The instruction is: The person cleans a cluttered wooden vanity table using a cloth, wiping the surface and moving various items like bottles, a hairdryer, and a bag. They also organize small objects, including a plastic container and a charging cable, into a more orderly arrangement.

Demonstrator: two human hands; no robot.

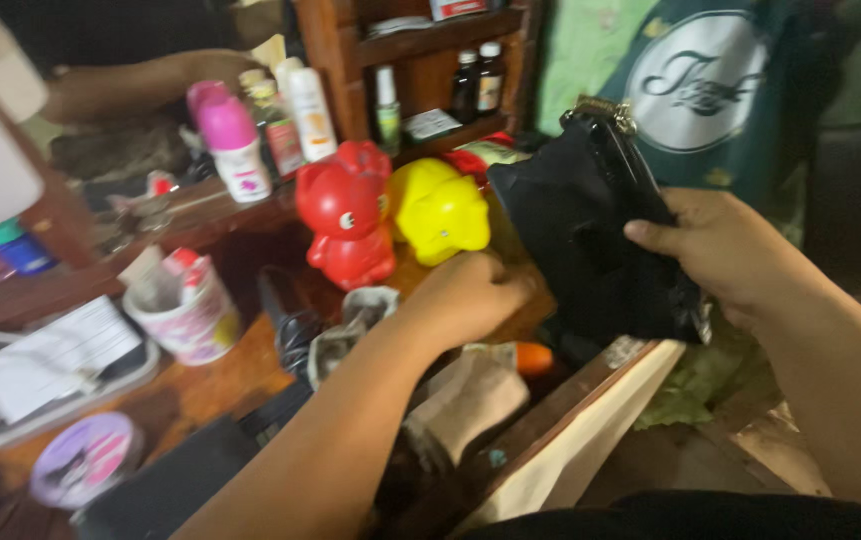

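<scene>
A black zippered pouch (591, 235) is held up off the wooden surface (221, 380) by the right hand (726, 250), whose grip is closed on the pouch's right edge, thumb across the front. The fabric sags and folds, so it is judged soft, light and not fragile; the stiffer zipper seam above the grip would give firmer purchase. Left of the grip, the left hand (466, 295) rests loosely curled, holding nothing visible, just before a yellow plastic figure (441, 210) and a red one (349, 215).

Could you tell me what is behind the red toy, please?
Behind the red toy stands a wooden shelf with small bottles; a yellow toy sits beside it. The toy hides the shelf's foot.
</scene>
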